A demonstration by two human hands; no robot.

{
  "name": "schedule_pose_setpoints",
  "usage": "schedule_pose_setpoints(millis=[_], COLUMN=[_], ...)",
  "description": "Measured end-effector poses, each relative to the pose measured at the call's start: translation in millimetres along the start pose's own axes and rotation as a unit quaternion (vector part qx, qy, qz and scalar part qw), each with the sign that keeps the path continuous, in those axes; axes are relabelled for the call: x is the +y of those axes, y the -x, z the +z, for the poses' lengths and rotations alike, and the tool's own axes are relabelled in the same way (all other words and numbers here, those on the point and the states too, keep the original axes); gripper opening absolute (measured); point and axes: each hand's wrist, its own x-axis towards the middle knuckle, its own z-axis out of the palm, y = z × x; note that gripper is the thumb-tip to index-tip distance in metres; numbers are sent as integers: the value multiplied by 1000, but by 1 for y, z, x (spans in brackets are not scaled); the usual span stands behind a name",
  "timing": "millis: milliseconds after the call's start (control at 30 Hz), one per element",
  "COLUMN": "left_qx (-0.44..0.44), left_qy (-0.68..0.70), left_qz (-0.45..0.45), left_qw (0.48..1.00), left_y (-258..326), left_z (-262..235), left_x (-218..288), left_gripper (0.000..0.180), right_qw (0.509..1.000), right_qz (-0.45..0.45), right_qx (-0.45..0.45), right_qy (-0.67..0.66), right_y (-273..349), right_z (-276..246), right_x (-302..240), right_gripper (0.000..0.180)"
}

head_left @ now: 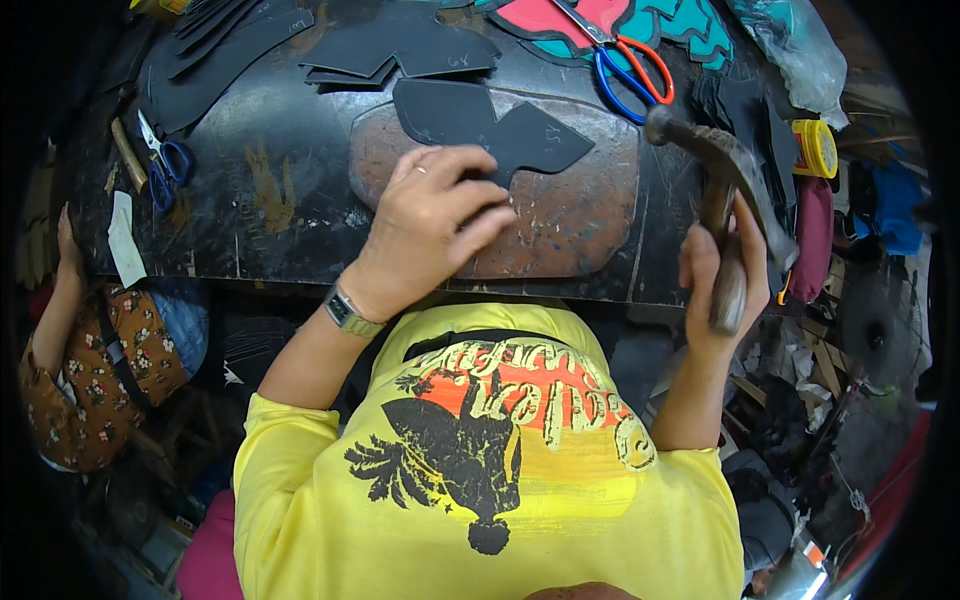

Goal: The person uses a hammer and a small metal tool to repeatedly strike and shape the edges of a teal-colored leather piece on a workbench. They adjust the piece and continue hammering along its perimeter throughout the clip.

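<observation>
A black angular cut piece [475, 120] of sheet material lies on a worn brown board [560, 240] on the dark table. My left hand [440, 205] is over the piece's near left edge and the board, its fingers bent and apart. Whether the fingertips press on the piece I cannot tell. At the right, my right hand [725, 265] is wrapped round the wooden handle of a hammer [715, 150]. The hammer is raised near the table's front edge, its metal head above the hand and apart from the board.
More black cut pieces [400, 50] lie at the back and far left. Scissors with red and blue handles [640, 75] rest beside teal and pink pieces [550, 20]. Blue-handled scissors [165, 165] lie at left. A yellow-lidded tub [815, 148] stands right. Another person's arm [60, 290] touches the table's left edge.
</observation>
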Motion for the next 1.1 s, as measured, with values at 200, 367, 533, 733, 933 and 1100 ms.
schedule_pose_setpoints(millis=[200, 367, 533, 733, 933, 1100], left_qx=[40, 22, 46, 26, 42, 36], left_qy=[13, 18, 21, 9, -2, -13], left_qz=[-70, -71, -59, -69, -52, -53], left_qw=[997, 997, 997, 997, 998, 998], left_y=[-1, 0, -2, -2, -4, -3], left_z=[-2, -3, 0, -1, 0, 2], left_x=[-9, -16, -19, -18, -16, -17], left_gripper=[19, 20, 16, 19, 20, 21], right_qw=[941, 970, 957, 936, 969, 965], right_qz=[-35, -187, -111, -58, -131, -44], right_qx=[-302, -156, -255, -330, -195, -217], right_qy=[149, 25, 83, 106, 83, 139], right_y=[-10, -9, -3, 5, -5, -18], right_z=[36, 49, 47, 40, 52, 40], right_x=[-8, -19, -21, -11, -11, -22], right_gripper=[55, 48, 50, 44, 37, 31])
